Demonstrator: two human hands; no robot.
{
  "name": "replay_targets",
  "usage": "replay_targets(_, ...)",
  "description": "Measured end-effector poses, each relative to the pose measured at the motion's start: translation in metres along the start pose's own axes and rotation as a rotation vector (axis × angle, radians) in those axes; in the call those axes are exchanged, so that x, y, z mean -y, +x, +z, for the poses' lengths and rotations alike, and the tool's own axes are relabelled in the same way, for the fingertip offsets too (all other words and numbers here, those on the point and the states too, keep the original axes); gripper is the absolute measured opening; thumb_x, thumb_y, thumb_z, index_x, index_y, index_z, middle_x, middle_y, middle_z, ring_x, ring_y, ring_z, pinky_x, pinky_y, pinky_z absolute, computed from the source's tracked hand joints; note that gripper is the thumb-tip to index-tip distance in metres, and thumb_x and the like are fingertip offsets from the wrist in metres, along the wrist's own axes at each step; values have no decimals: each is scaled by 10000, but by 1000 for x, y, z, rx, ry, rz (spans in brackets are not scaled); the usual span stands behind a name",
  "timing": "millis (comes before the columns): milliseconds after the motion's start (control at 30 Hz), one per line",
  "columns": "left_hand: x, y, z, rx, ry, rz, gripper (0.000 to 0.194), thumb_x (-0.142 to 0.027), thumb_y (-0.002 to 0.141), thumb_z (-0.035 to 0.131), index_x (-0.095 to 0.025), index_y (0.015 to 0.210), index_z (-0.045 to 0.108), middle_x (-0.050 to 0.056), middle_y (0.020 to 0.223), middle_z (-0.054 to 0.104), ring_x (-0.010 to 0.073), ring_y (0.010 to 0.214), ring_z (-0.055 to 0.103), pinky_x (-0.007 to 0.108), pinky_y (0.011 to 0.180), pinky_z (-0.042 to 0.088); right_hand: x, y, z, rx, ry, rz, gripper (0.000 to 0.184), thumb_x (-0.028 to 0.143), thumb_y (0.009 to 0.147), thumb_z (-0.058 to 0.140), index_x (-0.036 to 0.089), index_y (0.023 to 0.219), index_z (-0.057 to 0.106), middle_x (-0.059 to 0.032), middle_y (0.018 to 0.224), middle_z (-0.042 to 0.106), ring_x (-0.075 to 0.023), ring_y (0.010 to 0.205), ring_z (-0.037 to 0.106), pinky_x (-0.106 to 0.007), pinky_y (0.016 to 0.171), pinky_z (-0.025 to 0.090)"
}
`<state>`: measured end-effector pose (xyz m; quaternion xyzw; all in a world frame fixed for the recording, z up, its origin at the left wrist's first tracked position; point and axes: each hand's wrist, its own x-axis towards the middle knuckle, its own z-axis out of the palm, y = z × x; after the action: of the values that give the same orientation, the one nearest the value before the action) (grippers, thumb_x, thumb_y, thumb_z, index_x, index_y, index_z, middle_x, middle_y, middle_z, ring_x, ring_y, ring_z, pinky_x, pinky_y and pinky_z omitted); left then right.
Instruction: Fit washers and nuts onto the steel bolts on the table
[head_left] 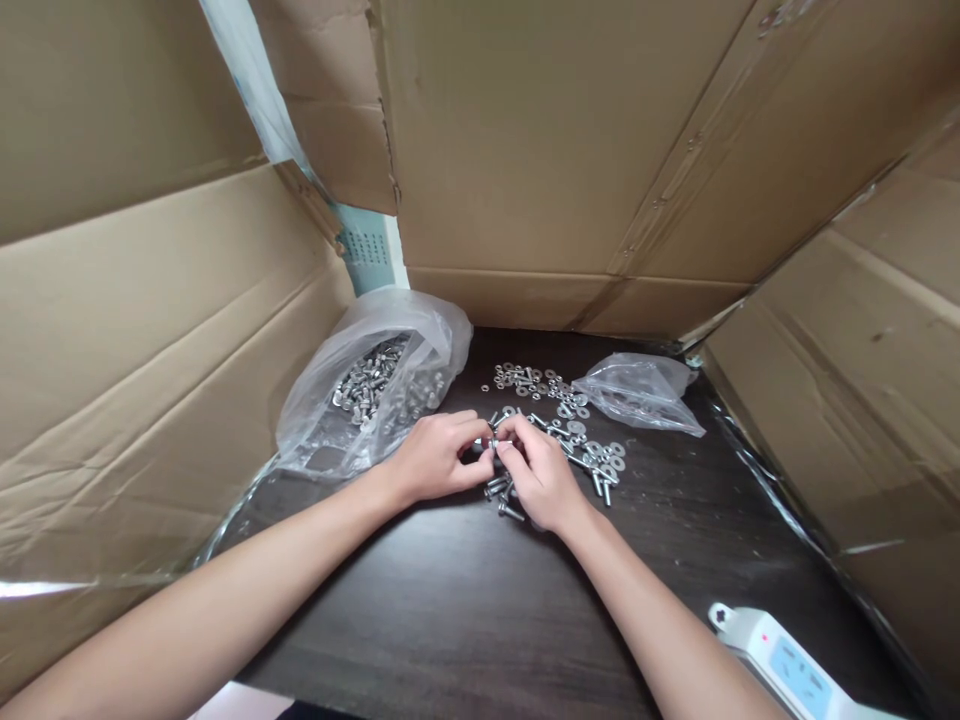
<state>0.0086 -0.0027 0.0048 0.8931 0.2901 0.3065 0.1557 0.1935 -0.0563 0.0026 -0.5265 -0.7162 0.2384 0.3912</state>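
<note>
My left hand [439,455] and my right hand [538,472] meet over a dark table [465,610], fingertips pinched together on a small metal bolt [493,437]. Whether a washer sits on it is too small to tell. Under and beside my right hand lie several loose bolts [504,492] and a scatter of washers [551,392]. A clear plastic bag of bolts [373,385] lies just left of my left hand.
A smaller, nearly flat clear bag [641,392] lies to the right of the washers. Cardboard walls [150,330] stand on the left, back and right. A white power strip [787,665] lies at the table's front right corner.
</note>
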Motion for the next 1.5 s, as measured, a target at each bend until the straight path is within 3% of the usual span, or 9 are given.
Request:
replay_targets(333, 0, 1, -2, 42, 25, -3, 148, -245, 874, 551, -182, 790, 655, -14, 686, 529, 134, 616, 486, 271, 604, 347, -3, 0, 3, 15, -51, -54, 221, 247, 995, 440, 228, 785, 508, -15, 778, 596, -177, 722, 553, -310, 693, 403)
replay_targets(600, 1, 0, -2, 89, 25, -14, 242, -278, 937, 476, -179, 757, 605, 1, 704, 533, 146, 636, 493, 287, 621, 353, -2, 0, 2, -8, -57, -96, 64, 201, 937, 507, 224, 890, 544, -9, 830, 590, -165, 704, 548, -296, 662, 409)
replay_targets(1000, 0, 1, -3, 72, 7, -29, 148, -240, 897, 510, -183, 777, 577, -9, 702, 525, 134, 619, 493, 267, 602, 365, 2, 1, 3, -63, -40, -108, 72, 192, 942, 523, 218, 898, 574, -26, 860, 592, -174, 762, 557, -299, 697, 431)
replay_targets(1300, -3, 2, -3, 65, 17, -2, 110, -224, 890, 521, -181, 843, 610, -7, 703, 543, 136, 614, 508, 268, 604, 372, -2, 4, 4, -29, -95, -108, 316, 271, 1029, 433, 232, 716, 444, -10, 727, 528, -183, 729, 509, -322, 709, 397)
replay_targets(1500, -3, 2, -2, 64, 14, -37, 146, -261, 923, 510, -182, 835, 596, -7, 709, 545, 137, 618, 513, 268, 611, 382, 2, 2, 1, -61, -51, -84, 134, 219, 981, 471, 221, 862, 533, -32, 860, 594, -192, 808, 561, -324, 748, 429)
